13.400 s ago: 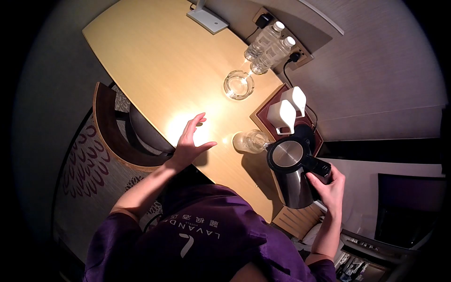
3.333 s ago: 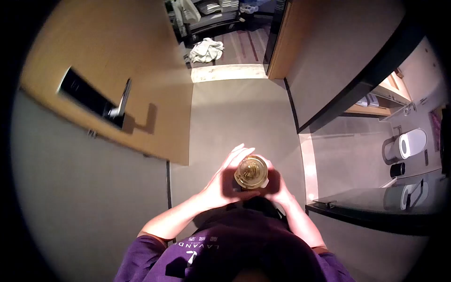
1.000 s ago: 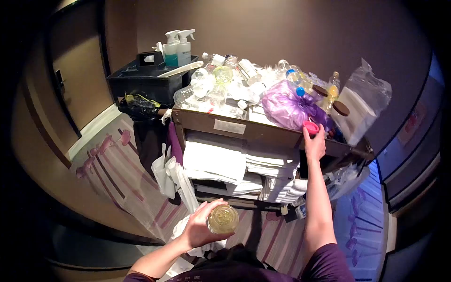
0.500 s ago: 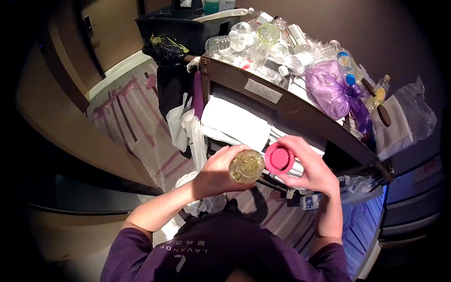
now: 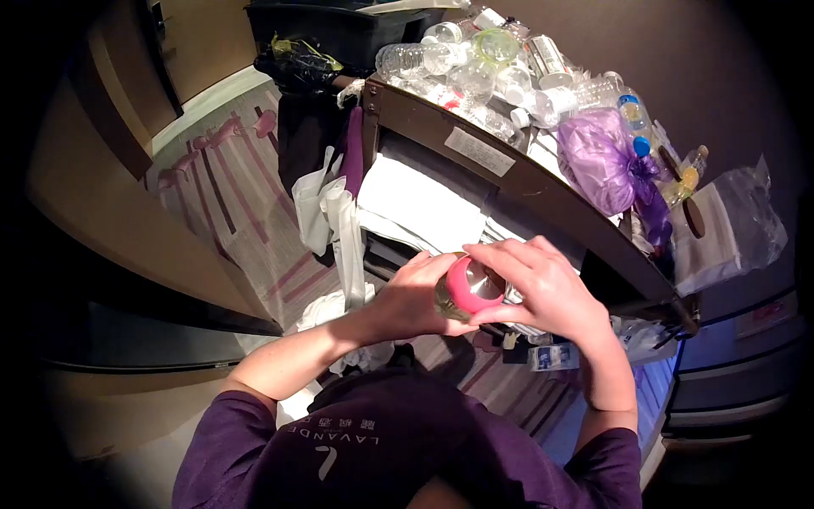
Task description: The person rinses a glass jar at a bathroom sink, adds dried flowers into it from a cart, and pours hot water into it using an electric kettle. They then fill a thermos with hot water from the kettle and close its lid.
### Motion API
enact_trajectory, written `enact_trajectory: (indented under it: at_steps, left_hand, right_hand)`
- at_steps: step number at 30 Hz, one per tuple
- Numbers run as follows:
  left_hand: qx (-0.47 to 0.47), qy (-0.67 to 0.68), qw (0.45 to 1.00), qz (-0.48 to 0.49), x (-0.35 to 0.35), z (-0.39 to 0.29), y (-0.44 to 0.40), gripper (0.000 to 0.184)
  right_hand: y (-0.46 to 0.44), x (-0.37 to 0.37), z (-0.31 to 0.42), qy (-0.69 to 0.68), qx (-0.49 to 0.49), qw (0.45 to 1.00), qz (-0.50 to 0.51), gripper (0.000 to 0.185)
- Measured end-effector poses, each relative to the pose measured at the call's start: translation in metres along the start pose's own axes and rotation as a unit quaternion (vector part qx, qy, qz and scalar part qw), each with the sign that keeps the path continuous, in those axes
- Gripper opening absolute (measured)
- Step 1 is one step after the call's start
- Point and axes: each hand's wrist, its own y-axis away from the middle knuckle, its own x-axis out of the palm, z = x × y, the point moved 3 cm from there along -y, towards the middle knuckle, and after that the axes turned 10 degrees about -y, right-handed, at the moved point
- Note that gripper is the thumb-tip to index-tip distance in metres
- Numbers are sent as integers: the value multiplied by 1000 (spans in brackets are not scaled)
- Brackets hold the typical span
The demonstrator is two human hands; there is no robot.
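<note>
Capping, seemingly: clear jar [image 5: 443, 299], glass from where I stand, mostly hidden in curled left hand [image 5: 407, 297]; right hand [image 5: 555, 293] pinches round pink-rimmed, silvery-topped lid [image 5: 476, 287] over jar's two o'clock side. Dark-brown cart [image 5: 547, 197] beyond, one o'clock. Best hold jar steady, lid square, before turning.

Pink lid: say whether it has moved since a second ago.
Yes: the pink lid, then beside the purple bag on the cart, is now down-left of it, at the jar.
</note>
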Motion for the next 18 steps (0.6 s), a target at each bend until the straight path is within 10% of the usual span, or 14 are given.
enact_trajectory:
  at_steps: [3, 6, 8, 11, 16, 18]
  left_hand:
    - [-6, -22, 1000, -14, 8, 7, 1, 71]
    - [-52, 41, 997, 50, 3, 11, 0, 76]
    - [-61, 24, 997, 46, -1, 13, -1, 83]
    - [-95, 56, 993, 34, -8, 13, -6, 92]
    - [-99, 113, 987, 55, -14, 13, -6, 97]
    - [-75, 112, 990, 29, -14, 19, -5, 97]
  right_hand:
    - [-5, 2, 0, 116, 117, 986, -16, 50]
    - [0, -14, -16, -50, 185, 980, -42, 51]
    - [-6, -18, -8, -57, -31, 997, -34, 58]
    - [-10, 1, 1, -62, -49, 996, -33, 50]
    - [-20, -13, -9, 153, 208, 965, -49, 45]
    - [-21, -25, -8, 17, 48, 995, -87, 51]
